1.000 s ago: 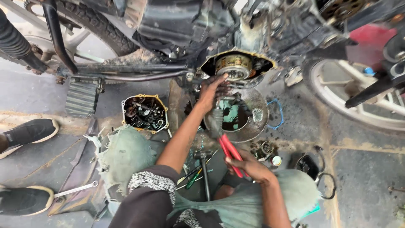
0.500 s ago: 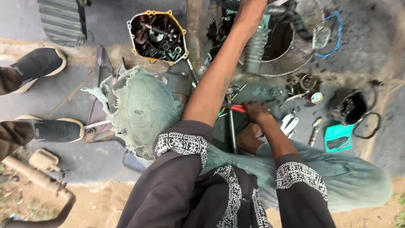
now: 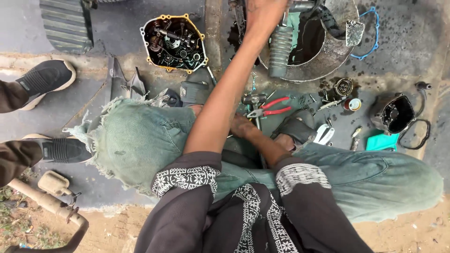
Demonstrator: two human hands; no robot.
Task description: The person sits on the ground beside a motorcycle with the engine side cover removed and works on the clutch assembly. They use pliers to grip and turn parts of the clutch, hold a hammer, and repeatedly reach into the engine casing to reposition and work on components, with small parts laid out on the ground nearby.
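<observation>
Currently the person squats on the ground, knees in green trousers spread to either side, black patterned sleeves at the bottom of the view.

Left hand [image 3: 263,15]: arm stretched straight up the picture, hand at the top edge, partly cut off. It sits over the rim of a round metal pan [image 3: 328,58] that holds dark oil. Whether it grips anything cannot be told; the fingers are out of view.

Right hand [image 3: 241,125]: low, between the knees, mostly hidden behind the left forearm. It lies just beside the red-handled pliers [image 3: 268,108], which rest on the ground with the handles pointing right. Contact with the pliers cannot be confirmed, nor how far the fingers are spread.

Things about the hands:
- Ribbed grey rubber sleeve [image 3: 280,51], upright, leaning at the pan's left edge, just below the left hand.
- Open engine cover [image 3: 173,43], dark inside with gears showing and a yellow gasket round its rim, on the ground left of the left arm.
- Blue gasket [image 3: 370,35] on the ground right of the pan.
- Small black housing [image 3: 393,112] at far right, with a teal cloth [image 3: 382,141] near it.
- Small bearings, screws and bits scattered between pan and housing.

Left edge: two dark shoes [image 3: 47,77] of another person, standing apart from the work.
</observation>
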